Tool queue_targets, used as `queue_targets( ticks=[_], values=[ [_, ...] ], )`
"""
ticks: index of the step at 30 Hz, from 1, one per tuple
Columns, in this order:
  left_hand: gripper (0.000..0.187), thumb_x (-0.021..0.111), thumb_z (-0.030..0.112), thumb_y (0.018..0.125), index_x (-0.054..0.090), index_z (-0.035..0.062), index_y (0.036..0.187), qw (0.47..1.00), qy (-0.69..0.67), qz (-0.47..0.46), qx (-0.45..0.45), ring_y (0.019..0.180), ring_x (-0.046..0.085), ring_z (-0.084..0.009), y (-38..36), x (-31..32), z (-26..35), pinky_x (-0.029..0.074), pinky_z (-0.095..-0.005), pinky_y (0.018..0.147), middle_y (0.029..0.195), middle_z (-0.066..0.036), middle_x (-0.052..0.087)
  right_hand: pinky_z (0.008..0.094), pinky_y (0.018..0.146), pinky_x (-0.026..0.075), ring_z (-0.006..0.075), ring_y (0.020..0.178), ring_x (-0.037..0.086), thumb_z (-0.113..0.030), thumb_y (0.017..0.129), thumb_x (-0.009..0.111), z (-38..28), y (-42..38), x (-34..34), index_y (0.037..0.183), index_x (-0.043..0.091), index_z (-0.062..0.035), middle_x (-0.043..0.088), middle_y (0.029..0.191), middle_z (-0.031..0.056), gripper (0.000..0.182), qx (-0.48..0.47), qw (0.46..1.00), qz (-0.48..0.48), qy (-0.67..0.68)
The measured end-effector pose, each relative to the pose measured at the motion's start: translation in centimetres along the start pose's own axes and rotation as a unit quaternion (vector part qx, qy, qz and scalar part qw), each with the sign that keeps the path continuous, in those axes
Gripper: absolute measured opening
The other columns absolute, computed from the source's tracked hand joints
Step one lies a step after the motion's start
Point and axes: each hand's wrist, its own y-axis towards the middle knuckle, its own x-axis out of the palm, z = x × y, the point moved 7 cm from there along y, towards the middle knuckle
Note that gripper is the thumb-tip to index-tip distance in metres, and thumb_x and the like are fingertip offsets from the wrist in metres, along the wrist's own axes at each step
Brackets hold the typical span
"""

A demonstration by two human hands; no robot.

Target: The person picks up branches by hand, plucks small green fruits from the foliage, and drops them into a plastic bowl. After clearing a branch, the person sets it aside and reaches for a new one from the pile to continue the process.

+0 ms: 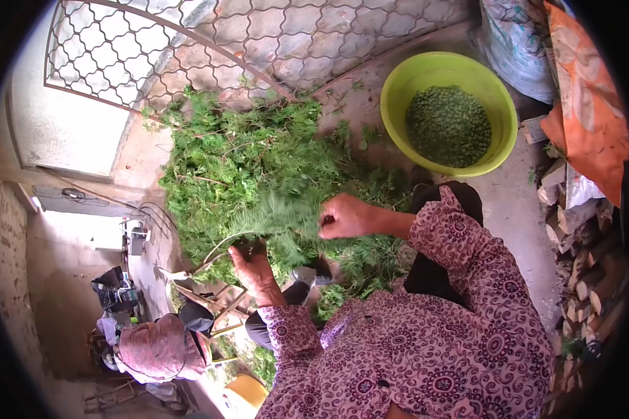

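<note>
My left hand [256, 271] is closed around the stem of a leafy branch [279, 213], whose feathery green leaves spread out ahead of it and are partly blurred. My right hand [348, 216] is beside those leaves, its fingers curled together. Anything inside those fingers is hidden. Under and beyond both hands lies a large heap of cut green branches [220, 153] on the floor. A yellow-green tub [504, 133] stands to the far right of the heap, partly filled with small round green fruits [449, 126].
A metal lattice grille [251, 31] borders the heap at the back. Split firewood [583, 300] and sacks [514, 49] line the right side. At lower left, another person [162, 347] sits near a yellow container [247, 393].
</note>
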Motion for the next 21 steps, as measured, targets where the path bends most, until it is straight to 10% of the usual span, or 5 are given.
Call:
queue_targets(
  ticks=[6,9,18,21],
  values=[
    [0.046,0.061,0.041,0.077,0.052,0.0085,0.108,0.994,-0.084,0.067,0.004,0.093,0.051,-0.0234,1.8,0.2,0.3,0.048,-0.0379,0.076,0.105,-0.007,0.055,0.0362,0.048,0.042,0.0249,0.048,0.052,-0.021,0.061,0.061,-2.6,-1.2,3.8,0.061,0.052,0.0011,0.051,0.053,0.0149,0.024,-0.13,0.981,-0.032,-0.137],
    [0.048,0.06,0.041,0.078,0.049,0.0073,0.11,0.979,-0.105,0.174,0.031,0.091,0.05,-0.0226,0.8,-0.6,0.4,0.049,-0.0339,0.07,0.106,-0.006,0.053,0.0402,0.049,0.04,0.0321,0.049,0.051,-0.019,0.058,0.059,-2.1,-1.3,4.3,0.059,0.048,0.0025,0.049,0.054,0.0194,0.024,-0.091,0.984,-0.113,-0.101],
    [0.053,0.059,0.046,0.077,0.047,0.0075,0.112,0.989,-0.052,0.135,-0.001,0.09,0.05,-0.0214,0.5,-3.8,-1.6,0.048,-0.0368,0.078,0.108,-0.007,0.051,0.0441,0.051,0.041,0.0368,0.055,0.053,-0.014,0.059,0.055,-0.3,-0.8,4.2,0.06,0.051,0.0048,0.05,0.055,0.0213,0.019,-0.037,0.982,-0.109,-0.151],
    [0.057,0.053,0.049,0.079,0.044,0.0078,0.117,0.988,-0.079,0.131,0.014,0.1,0.048,-0.025,1.0,-2.8,-0.1,0.043,-0.0407,0.089,0.116,-0.009,0.049,0.0437,0.053,0.043,0.0368,0.058,0.055,-0.013,0.058,0.054,2.4,-1.5,5.3,0.064,0.056,0.0039,0.054,0.059,0.0196,0.018,0.001,0.94,-0.242,-0.242]
  ],
)
